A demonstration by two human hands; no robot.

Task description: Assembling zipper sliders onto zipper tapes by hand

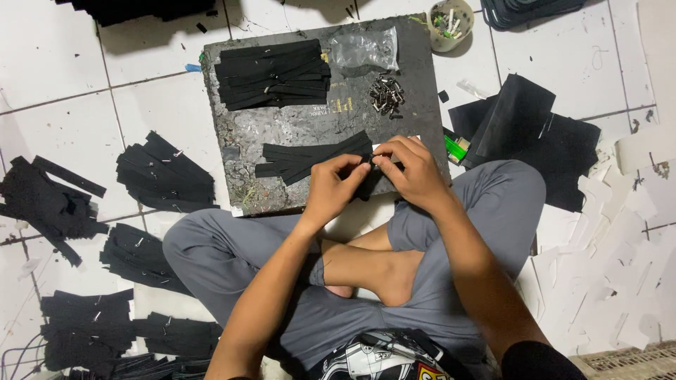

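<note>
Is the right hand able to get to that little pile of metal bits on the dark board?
Probably yes. The little pile of metal bits lies bare on the dark board, straight beyond the right hand, with nothing between. But both hands pinch a black strip now, so it must let go first.

black strips (313, 158) on a dark grey, scuffed board (296, 127). silver metal clips (386, 94). clear plastic bag (362, 49). green lighter (456, 148). grey trousers (225, 250). white tiled floor (56, 91) with dark grout lines.
</note>
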